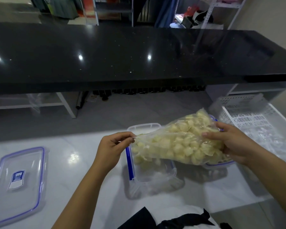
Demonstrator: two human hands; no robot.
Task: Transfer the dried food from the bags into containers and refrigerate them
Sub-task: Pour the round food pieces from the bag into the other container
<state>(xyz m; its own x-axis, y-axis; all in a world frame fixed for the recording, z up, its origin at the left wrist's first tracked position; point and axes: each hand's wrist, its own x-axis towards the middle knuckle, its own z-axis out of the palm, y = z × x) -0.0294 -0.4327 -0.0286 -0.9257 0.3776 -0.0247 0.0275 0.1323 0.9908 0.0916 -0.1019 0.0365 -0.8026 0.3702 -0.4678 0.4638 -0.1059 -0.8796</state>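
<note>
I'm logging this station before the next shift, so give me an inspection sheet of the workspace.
Surface: white glossy table, bare patches reflect light.
Job's things: clear bag of pale dried food held over open container; lid lies apart, left.
Clutter: white perforated basket, crumpled plastic.
Hands: left hand pinches bag's end; right hand grips the bag.
Cables: nothing seen.
Surroundings: black counter, metal shelving.
</note>
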